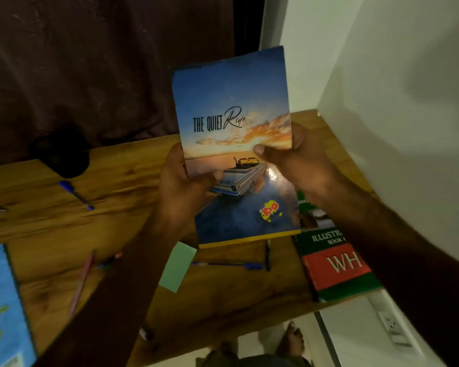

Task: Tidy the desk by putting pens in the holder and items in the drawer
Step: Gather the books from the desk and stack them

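Left hand (182, 186) grips the left edge of the blue softcover notebook with a sunset-and-car cover (233, 102), thumb on the front. Right hand (289, 160) pinches the right edge, also thumb in front. The notebook is held clear above the brown wooden worktop (130, 181). Its cover faces the camera and its long axis is near upright, title at the top.

The two-handed hold probably keeps the limp cover flat on its way to the drawer, which is not in view. Blue pen (231, 264) and black pen (268, 254) lie loose beneath. The dark round pot (61, 154) is likely the holder.
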The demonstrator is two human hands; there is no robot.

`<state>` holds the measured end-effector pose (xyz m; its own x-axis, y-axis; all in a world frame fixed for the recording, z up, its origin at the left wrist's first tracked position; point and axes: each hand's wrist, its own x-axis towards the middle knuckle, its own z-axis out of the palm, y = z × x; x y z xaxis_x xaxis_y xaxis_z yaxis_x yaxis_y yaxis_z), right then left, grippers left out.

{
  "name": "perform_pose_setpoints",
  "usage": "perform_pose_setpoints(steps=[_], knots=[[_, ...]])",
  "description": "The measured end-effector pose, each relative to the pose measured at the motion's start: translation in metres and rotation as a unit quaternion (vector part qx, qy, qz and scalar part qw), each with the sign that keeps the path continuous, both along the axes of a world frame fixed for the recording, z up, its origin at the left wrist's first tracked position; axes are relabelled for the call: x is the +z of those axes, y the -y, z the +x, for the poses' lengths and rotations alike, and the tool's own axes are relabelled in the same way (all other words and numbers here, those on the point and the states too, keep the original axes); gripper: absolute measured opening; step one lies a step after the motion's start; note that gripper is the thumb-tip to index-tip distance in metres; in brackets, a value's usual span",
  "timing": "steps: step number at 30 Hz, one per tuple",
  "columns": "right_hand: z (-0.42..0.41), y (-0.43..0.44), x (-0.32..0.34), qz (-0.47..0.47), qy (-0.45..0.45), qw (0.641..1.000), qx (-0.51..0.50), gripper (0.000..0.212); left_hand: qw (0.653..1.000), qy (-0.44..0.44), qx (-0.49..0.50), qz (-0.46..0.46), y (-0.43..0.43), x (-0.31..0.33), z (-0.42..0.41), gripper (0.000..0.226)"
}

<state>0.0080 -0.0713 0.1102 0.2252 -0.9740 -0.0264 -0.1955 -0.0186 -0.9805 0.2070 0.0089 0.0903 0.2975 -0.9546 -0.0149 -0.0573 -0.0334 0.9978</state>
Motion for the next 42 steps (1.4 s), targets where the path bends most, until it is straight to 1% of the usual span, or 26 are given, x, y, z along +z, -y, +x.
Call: perform_pose_setpoints(steps=[2, 3, 5, 6, 8, 10, 11, 12, 13, 15, 16, 17, 18, 19, 20, 22, 24, 26, 27, 29, 31, 32, 34, 36, 39, 42], knots=[[-0.031, -0.003, -0.005, -0.009, -0.060, 0.998, -0.005, 0.031, 1.000, -0.003, 0.003, 0.023, 0.000, -0.006, -0.031, 0.051], [-0.048, -0.005, -0.008, -0.012, -0.080, 0.997, -0.013, 0.026, 0.999, -0.010, -0.004, 0.038, 0.000, -0.008, -0.051, 0.039], [-0.082, -0.008, -0.016, -0.018, -0.120, 0.992, -0.024, 0.026, 0.995, -0.033, -0.036, 0.090, -0.003, -0.016, -0.091, 0.043], [-0.098, -0.010, -0.021, -0.015, -0.136, 0.990, -0.026, 0.027, 0.992, -0.047, -0.061, 0.104, -0.005, -0.024, -0.110, 0.040], [-0.132, -0.013, -0.036, 0.014, -0.154, 0.987, -0.034, 0.022, 0.988, -0.054, -0.068, 0.128, -0.009, -0.034, -0.143, 0.040], [-0.159, -0.016, -0.052, 0.055, -0.162, 0.984, -0.049, 0.030, 0.979, -0.070, -0.088, 0.170, -0.004, -0.061, -0.166, 0.030], [-0.170, -0.017, -0.060, 0.068, -0.167, 0.982, -0.055, 0.029, 0.974, -0.066, -0.114, 0.184, 0.000, -0.075, -0.176, 0.037], [-0.180, -0.020, -0.067, 0.081, -0.169, 0.980, -0.062, 0.029, 0.969, -0.055, -0.133, 0.199, 0.001, -0.086, -0.186, 0.049], [-0.190, -0.022, -0.075, 0.095, -0.162, 0.980, -0.068, 0.029, 0.970, -0.049, -0.120, 0.208, 0.003, -0.101, -0.194, 0.052], [-0.204, -0.026, -0.091, 0.124, -0.148, 0.979, -0.069, 0.031, 0.972, -0.013, -0.095, 0.214, 0.002, -0.143, -0.201, 0.043], [-0.205, -0.028, -0.098, 0.130, -0.158, 0.977, -0.068, 0.034, 0.972, 0.010, -0.095, 0.216, 0.002, -0.169, -0.201, 0.044], [-0.207, -0.028, -0.106, 0.136, -0.167, 0.974, -0.073, 0.040, 0.971, 0.037, -0.086, 0.220, 0.000, -0.174, -0.206, 0.041], [-0.206, -0.027, -0.112, 0.149, -0.173, 0.969, -0.089, 0.048, 0.970, 0.062, -0.080, 0.220, -0.004, -0.159, -0.212, 0.039], [-0.206, -0.024, -0.121, 0.156, -0.191, 0.963, -0.104, 0.055, 0.966, 0.095, -0.056, 0.233, -0.003, -0.171, -0.214, 0.043], [-0.206, -0.021, -0.126, 0.158, -0.217, 0.956, -0.113, 0.063, 0.961, 0.121, -0.046, 0.244, -0.004, -0.166, -0.217, 0.047], [-0.208, -0.009, -0.147, 0.154, -0.272, 0.946, -0.092, 0.074, 0.952, 0.167, -0.030, 0.256, -0.005, -0.144, -0.222, 0.049], [-0.204, -0.008, -0.144, 0.150, -0.306, 0.937, -0.071, 0.073, 0.937, 0.221, -0.036, 0.268, -0.008, -0.138, -0.224, 0.050], [-0.201, -0.009, -0.139, 0.144, -0.320, 0.934, -0.065, 0.073, 0.921, 0.273, -0.032, 0.276, -0.012, -0.128, -0.228, 0.051], [-0.201, -0.011, -0.136, 0.134, -0.328, 0.933, -0.061, 0.074, 0.911, 0.305, -0.022, 0.276, -0.015, -0.127, -0.229, 0.056], [-0.204, -0.014, -0.135, 0.108, -0.373, 0.919, -0.061, 0.081, 0.887, 0.362, -0.014, 0.285, -0.019, -0.123, -0.234, 0.075], [-0.204, -0.020, -0.128, 0.090, -0.426, 0.899, -0.050, 0.085, 0.869, 0.374, -0.023, 0.322, -0.020, -0.121, -0.237, 0.082], [-0.204, -0.022, -0.124, 0.084, -0.445, 0.890, -0.040, 0.084, 0.863, 0.375, -0.026, 0.339, -0.021, -0.120, -0.238, 0.081], [-0.204, -0.026, -0.120, 0.067, -0.461, 0.884, -0.033, 0.081, 0.859, 0.380, -0.022, 0.342, -0.024, -0.121, -0.239, 0.081], [-0.204, -0.029, -0.118, 0.046, -0.471, 0.880, -0.036, 0.083, 0.867, 0.380, -0.021, 0.323, -0.027, -0.125, -0.237, 0.085], [-0.200, -0.032, -0.109, -0.033, -0.497, 0.866, -0.037, 0.087, 0.888, 0.338, -0.011, 0.310, -0.029, -0.123, -0.235, 0.081], [-0.187, -0.034, -0.098, -0.069, -0.498, 0.865, 0.004, 0.087, 0.903, 0.329, 0.003, 0.276, -0.028, -0.112, -0.231, 0.078]])
